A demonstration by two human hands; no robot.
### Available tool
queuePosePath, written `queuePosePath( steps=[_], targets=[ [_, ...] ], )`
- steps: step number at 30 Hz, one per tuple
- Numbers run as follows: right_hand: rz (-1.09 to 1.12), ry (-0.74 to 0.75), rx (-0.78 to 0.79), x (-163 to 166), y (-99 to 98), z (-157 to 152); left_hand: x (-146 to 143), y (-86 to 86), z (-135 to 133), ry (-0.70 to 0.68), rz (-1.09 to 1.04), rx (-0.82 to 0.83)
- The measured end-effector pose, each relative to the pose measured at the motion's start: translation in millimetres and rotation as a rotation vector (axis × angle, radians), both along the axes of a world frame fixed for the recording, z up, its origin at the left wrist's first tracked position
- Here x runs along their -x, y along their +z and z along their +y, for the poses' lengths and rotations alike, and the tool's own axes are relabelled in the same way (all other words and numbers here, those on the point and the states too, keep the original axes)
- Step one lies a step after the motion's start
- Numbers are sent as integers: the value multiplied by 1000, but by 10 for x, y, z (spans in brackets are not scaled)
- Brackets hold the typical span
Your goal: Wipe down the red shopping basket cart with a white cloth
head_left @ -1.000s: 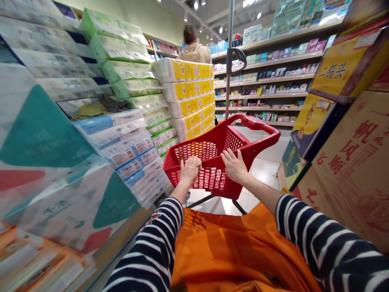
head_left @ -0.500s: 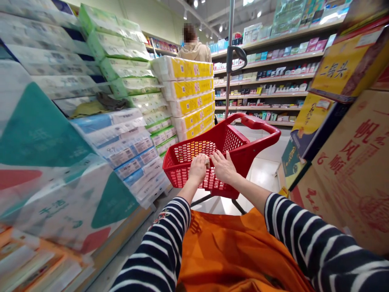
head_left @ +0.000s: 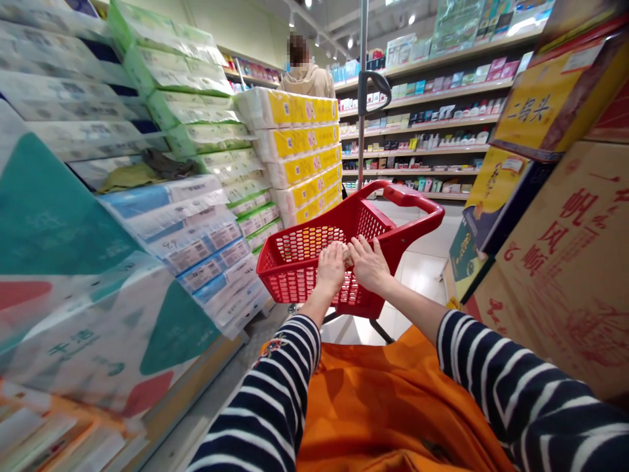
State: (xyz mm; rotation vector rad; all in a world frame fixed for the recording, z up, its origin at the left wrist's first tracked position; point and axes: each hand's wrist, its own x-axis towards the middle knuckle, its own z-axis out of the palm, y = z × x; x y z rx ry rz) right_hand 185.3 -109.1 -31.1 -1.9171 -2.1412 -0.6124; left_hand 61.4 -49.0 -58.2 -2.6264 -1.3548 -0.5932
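A red plastic shopping basket cart (head_left: 295, 252) stands in the aisle in front of me, with a tall metal pole rising behind it. Both my hands rest on its near rim, side by side and touching. My left hand (head_left: 331, 270) is curled over the rim with fingers closed round a small pale thing I cannot make out. My right hand (head_left: 368, 264) lies over the rim with fingers stretched forward. An orange cloth or bag (head_left: 388, 406) hangs below my striped sleeves.
Stacked tissue and paper roll packs (head_left: 196, 196) fill the left side, with yellow packs (head_left: 304, 144) further on. Cardboard boxes (head_left: 565, 262) crowd the right. A person in a beige hoodie (head_left: 307, 78) stands behind the yellow stack. Shelves line the back wall.
My hands slid together along the basket's near rim, from apart to touching. The view shifted slightly left and the basket sits a little nearer the tissue packs.
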Motion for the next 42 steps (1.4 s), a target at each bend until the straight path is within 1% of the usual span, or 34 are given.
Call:
queuePosePath(
  steps=[3,5,7,10,13,15,18,20,22,25,27,29,31,33,36,39,41,42],
  targets=[
    [0,-41,-22,-102,28,-17,102,18,19,66,2,26],
    [7,-50,-32,-147,33,-37,143,23,26,78,-6,29],
    [21,-51,-43,-171,31,-62,70,25,15,13,-22,15],
    [49,-42,-76,-201,33,-96,-202,35,-8,-143,-80,-3],
    [85,-34,-117,-236,49,-89,-419,60,20,-225,-180,48],
    [97,-8,-119,-237,60,-53,-434,74,65,-264,-252,105],
    [89,75,-72,-176,59,28,-287,73,121,-317,-309,142],
    [81,124,-38,-101,48,80,-132,56,121,-271,-287,138],
    [82,141,-31,-17,33,122,30,29,84,-138,-214,144],
    [90,112,-73,80,24,180,235,-7,-7,57,-64,188],
    [71,96,-83,97,41,218,319,-11,-62,123,11,204],
    [27,94,-66,52,84,242,352,7,-96,151,62,205],
    [-7,85,-52,-65,148,231,349,36,-108,165,97,209],
    [-22,68,-66,-258,225,178,331,65,-108,181,112,219],
    [-25,32,-123,-639,344,50,314,89,-99,189,113,235],
    [-11,-56,-200,-979,430,-58,313,96,-96,202,109,251],
    [8,-113,-241,-1077,446,-88,312,101,-98,211,112,265],
    [19,-128,-248,-1074,440,-90,311,105,-100,215,113,272]
  ],
)
